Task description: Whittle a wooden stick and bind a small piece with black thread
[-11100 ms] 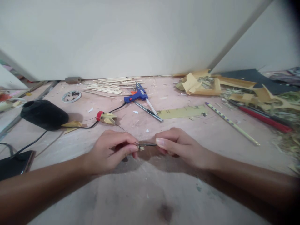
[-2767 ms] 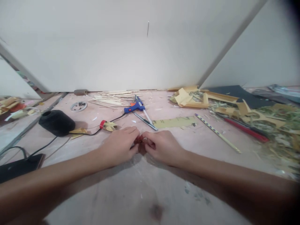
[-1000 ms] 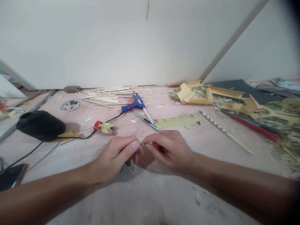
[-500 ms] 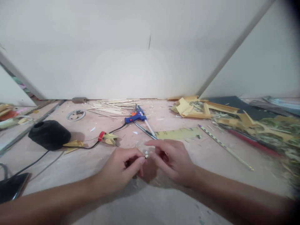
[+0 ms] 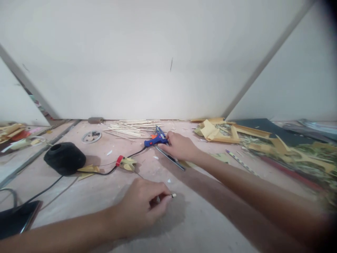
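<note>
My left hand (image 5: 147,202) is closed in a pinch, thumb against forefinger, low over the work surface. A tiny pale piece with a dark band (image 5: 173,195) sticks out from its fingertips; its exact kind is too small to tell. Farther forward, my right hand (image 5: 181,146) has its thumb and fingers around the rear end of a blue hot glue gun (image 5: 156,139), which lies on the surface. The hand covers the gun's back end and the glue stick. Just below that hand rests a slim black-and-silver pen-like tool (image 5: 172,160).
Thin wooden sticks (image 5: 129,127) lie by the white panel (image 5: 131,70). A round lid with dark bits (image 5: 91,136), a black spool-like object (image 5: 64,158), a red-and-yellow piece (image 5: 126,163) and a cord are at left. Cardboard scraps (image 5: 210,131) and a patterned pencil (image 5: 239,160) are at right.
My right hand has left the spot beside my left hand and reached forward to the glue gun. My left hand keeps its pinch on the small piece. The view has tilted up slightly.
</note>
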Available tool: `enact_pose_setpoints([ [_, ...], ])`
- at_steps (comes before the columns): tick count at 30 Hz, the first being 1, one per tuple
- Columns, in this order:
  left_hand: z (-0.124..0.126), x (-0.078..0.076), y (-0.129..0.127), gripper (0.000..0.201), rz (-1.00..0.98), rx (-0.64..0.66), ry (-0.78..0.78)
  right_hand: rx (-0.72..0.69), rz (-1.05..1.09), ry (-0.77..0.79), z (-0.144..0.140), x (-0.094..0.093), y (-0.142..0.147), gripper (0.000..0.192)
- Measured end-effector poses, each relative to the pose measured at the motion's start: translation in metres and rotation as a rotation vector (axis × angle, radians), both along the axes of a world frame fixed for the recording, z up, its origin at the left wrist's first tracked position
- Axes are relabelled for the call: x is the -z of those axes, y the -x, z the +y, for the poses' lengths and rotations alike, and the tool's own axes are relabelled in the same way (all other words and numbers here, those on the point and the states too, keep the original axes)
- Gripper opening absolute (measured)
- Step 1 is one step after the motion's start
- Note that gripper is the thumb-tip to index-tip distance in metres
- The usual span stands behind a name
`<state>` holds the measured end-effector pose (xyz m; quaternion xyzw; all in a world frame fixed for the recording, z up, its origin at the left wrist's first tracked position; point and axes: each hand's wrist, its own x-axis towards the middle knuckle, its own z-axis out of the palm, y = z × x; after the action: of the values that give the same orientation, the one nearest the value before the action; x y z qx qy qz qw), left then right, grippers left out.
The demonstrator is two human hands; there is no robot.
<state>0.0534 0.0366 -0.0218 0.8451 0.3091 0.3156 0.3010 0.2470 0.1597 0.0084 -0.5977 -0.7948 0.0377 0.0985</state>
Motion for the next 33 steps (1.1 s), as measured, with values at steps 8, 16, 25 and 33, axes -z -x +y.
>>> enact_pose_setpoints([
  [8,0.001,0.001,0.001,0.015,-0.016,0.067,-0.079,0.079,-0.095,0.190,0.053,-0.010,0.028,0.075],
  [16,-0.002,-0.002,0.003,0.014,0.036,0.107,-0.157,0.054,-0.038,0.228,0.066,-0.007,0.026,0.054],
  [25,0.000,-0.002,0.001,0.015,0.198,0.061,-0.236,-0.179,0.072,-0.050,0.005,-0.015,0.049,0.026],
  [33,-0.023,-0.044,0.016,0.019,0.498,-0.055,-0.267,-0.539,0.031,-0.033,-0.031,-0.010,0.088,0.048],
])
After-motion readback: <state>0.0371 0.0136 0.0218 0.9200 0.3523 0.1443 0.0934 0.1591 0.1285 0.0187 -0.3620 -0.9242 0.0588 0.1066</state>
